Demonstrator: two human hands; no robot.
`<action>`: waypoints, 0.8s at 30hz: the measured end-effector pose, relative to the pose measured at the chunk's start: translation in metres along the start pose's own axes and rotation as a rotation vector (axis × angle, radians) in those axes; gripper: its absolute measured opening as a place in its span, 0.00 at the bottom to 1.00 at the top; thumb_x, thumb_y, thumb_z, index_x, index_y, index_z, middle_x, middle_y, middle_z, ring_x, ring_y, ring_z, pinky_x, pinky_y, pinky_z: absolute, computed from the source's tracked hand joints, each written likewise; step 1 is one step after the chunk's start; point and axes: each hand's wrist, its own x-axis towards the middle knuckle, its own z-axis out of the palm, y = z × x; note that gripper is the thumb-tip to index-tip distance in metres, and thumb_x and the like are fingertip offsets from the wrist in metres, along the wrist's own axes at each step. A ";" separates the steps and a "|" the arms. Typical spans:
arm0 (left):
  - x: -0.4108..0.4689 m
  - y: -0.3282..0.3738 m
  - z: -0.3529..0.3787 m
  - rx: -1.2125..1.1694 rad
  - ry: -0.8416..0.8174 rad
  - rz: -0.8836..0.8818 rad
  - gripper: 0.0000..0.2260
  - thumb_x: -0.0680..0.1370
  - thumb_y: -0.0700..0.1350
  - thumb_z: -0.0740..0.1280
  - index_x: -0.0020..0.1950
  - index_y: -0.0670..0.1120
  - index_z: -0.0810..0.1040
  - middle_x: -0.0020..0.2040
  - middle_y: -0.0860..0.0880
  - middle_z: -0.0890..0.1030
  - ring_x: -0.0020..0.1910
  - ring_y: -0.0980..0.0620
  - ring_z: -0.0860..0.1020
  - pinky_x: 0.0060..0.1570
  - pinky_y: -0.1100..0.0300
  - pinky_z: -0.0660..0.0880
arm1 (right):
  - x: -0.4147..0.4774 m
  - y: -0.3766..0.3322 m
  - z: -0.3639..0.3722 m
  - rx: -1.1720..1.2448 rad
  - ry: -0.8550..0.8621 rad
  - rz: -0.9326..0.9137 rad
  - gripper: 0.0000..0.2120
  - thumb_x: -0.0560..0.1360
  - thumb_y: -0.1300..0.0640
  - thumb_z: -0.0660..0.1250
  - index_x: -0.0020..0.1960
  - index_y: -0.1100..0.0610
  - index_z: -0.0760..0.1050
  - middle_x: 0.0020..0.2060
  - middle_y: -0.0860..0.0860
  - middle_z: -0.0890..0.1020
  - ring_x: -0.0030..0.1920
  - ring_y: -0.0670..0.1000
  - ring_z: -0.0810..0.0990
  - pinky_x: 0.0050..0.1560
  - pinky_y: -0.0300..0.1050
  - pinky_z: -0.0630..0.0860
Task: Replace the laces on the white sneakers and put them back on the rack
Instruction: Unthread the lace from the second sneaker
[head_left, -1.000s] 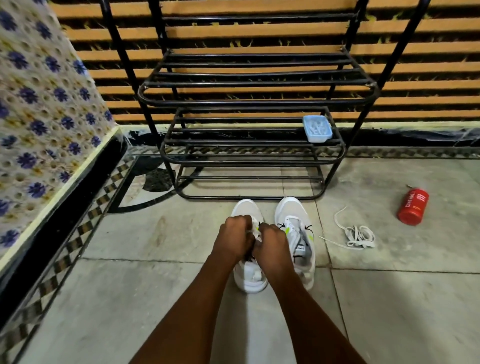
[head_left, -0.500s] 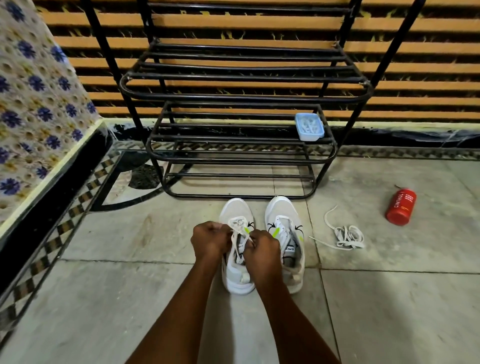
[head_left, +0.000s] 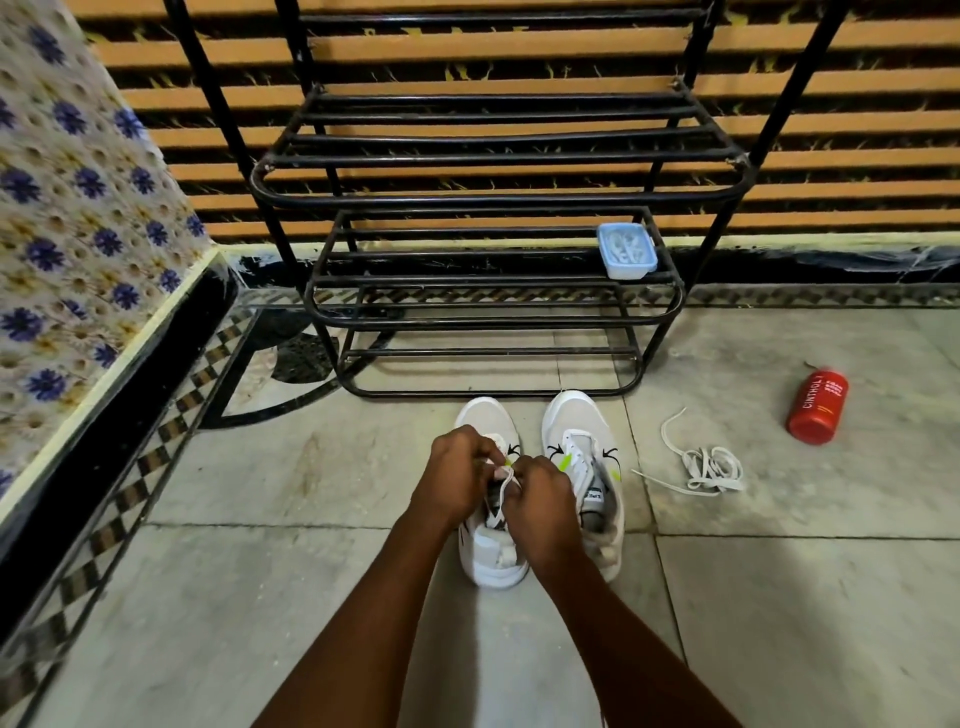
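Risk, lace slip: the short run of white flat shoelace (head_left: 503, 480) between the hands could pull free if either pinch loosens, undoing the pass in hand.
Risk, uneven lacing: pulling harder on one end would probably leave unequal tails for the final tie.
Risk, shoe shift: the shoe stands free on the floor, so a sharp upward tug could tip it or slide it against its pair.
Left hand (head_left: 457, 467): fingers curled tight, pinching the white flat shoelace over the eyelet area; knuckles up.
Right hand (head_left: 540, 499): fingers curled tight, pinching the same shoelace just beside the left hand; the two hands almost touch.
Left white mesh sneaker (head_left: 485, 415): under both hands, toe toward the rack; lacing judged part done, since the hands hide the eyelets.
Right white mesh sneaker (head_left: 576, 415): touching or just beside the left one; white laces show across its tongue, no hand on it.
Loose tangled white lace (head_left: 709, 470): on the floor to the right of the pair, apart from it.
Black metal tube shoe rack (head_left: 493, 195): just beyond the toes; no shoes on its shelves.
Pale blue lidded plastic box (head_left: 626, 252): on a rack shelf, right end.
Red cylindrical can (head_left: 817, 407): lying on the floor, well right.
Grey stone tile floor (head_left: 260, 597): carries the shoes.
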 end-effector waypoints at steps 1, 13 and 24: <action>0.001 0.002 0.001 0.023 0.023 0.014 0.10 0.72 0.28 0.68 0.41 0.40 0.85 0.38 0.53 0.79 0.36 0.67 0.79 0.39 0.75 0.70 | -0.001 0.000 0.000 0.001 -0.005 -0.002 0.04 0.71 0.64 0.64 0.45 0.60 0.77 0.43 0.58 0.80 0.46 0.61 0.79 0.45 0.52 0.73; 0.016 -0.025 0.020 -0.230 0.364 -0.436 0.10 0.83 0.47 0.66 0.50 0.41 0.80 0.48 0.41 0.85 0.52 0.39 0.82 0.49 0.53 0.76 | -0.009 -0.002 0.003 -0.047 -0.028 -0.028 0.05 0.74 0.58 0.62 0.41 0.55 0.76 0.36 0.57 0.83 0.39 0.62 0.82 0.39 0.49 0.74; 0.029 -0.027 -0.003 -0.075 -0.085 -0.165 0.07 0.70 0.41 0.79 0.34 0.47 0.85 0.31 0.46 0.81 0.31 0.52 0.75 0.34 0.62 0.71 | -0.004 -0.003 0.001 -0.118 -0.042 -0.030 0.10 0.80 0.56 0.60 0.50 0.56 0.80 0.45 0.56 0.85 0.48 0.59 0.83 0.46 0.49 0.75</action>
